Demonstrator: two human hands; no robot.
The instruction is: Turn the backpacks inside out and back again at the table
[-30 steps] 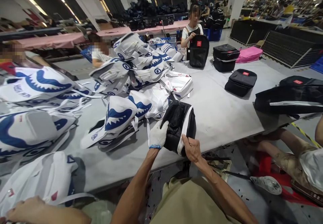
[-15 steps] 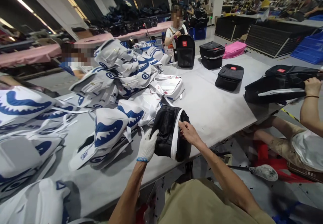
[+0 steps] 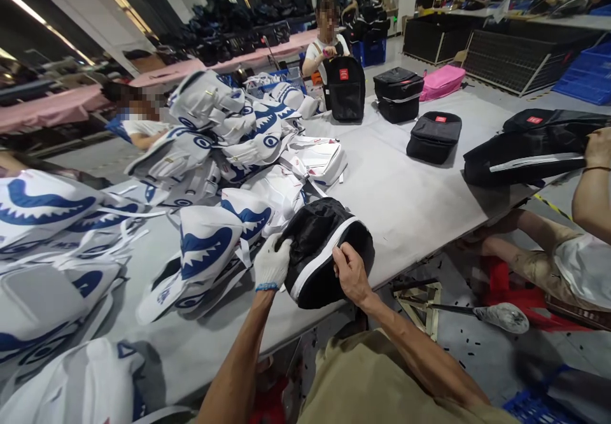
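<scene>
Between my hands is a black bag [image 3: 310,236] with a white band curving along its edge, tilted over the near side of the table. My left hand [image 3: 273,262], in a white knitted glove with a blue cuff, is closed on the bag's left side. My bare right hand [image 3: 352,274] pinches the dark edge just beyond the white band, its fingers curled. Just left of the bag lies a white backpack [image 3: 210,242] printed with a blue toothed mouth.
A heap of white and blue backpacks [image 3: 214,137] covers the table's left. Black bags [image 3: 435,137] and a pink bag [image 3: 443,83] lie farther right. A co-worker's hand [image 3: 597,150] touches a large black backpack [image 3: 529,150]. Another person [image 3: 315,58] stands behind an upright black backpack [image 3: 346,90].
The black bag has turned in my hands, so its white band now slants and its dark end faces me. My left hand has shifted slightly left; my right hand is slightly lower.
</scene>
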